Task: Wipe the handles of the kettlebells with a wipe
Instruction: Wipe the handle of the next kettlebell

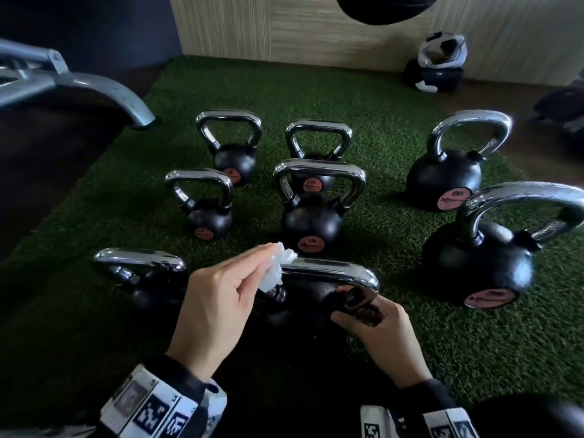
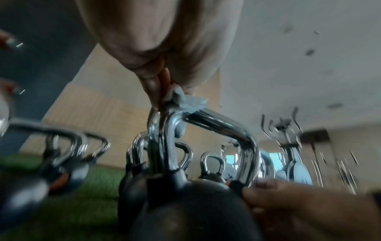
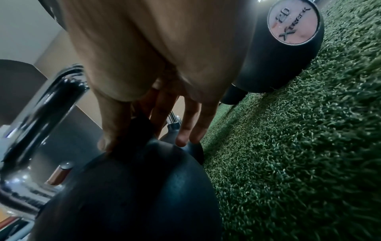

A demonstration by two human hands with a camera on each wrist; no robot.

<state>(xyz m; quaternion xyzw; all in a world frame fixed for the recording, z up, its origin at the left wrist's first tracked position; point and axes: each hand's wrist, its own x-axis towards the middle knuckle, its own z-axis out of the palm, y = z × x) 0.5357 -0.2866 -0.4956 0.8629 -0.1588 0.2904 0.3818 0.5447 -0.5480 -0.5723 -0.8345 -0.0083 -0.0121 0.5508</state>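
The nearest kettlebell (image 1: 303, 308) stands on the turf in front of me, a black ball with a chrome handle (image 1: 331, 268). My left hand (image 1: 252, 263) pinches a crumpled white wipe (image 1: 276, 273) against the left end of that handle. In the left wrist view the wipe (image 2: 185, 101) sits at the handle's (image 2: 218, 124) upper bend. My right hand (image 1: 354, 311) grips the dark foot of the handle on its right side, thumb on the near side, fingers curled behind. The right wrist view shows those fingers (image 3: 185, 127) on the ball (image 3: 134, 187).
Several more chrome-handled kettlebells stand on the green turf (image 1: 395, 128): one close on the left (image 1: 142, 267), a large one on the right (image 1: 480, 263), others behind. A grey metal machine leg (image 1: 126, 99) is far left, a bag (image 1: 439, 64) by the back wall.
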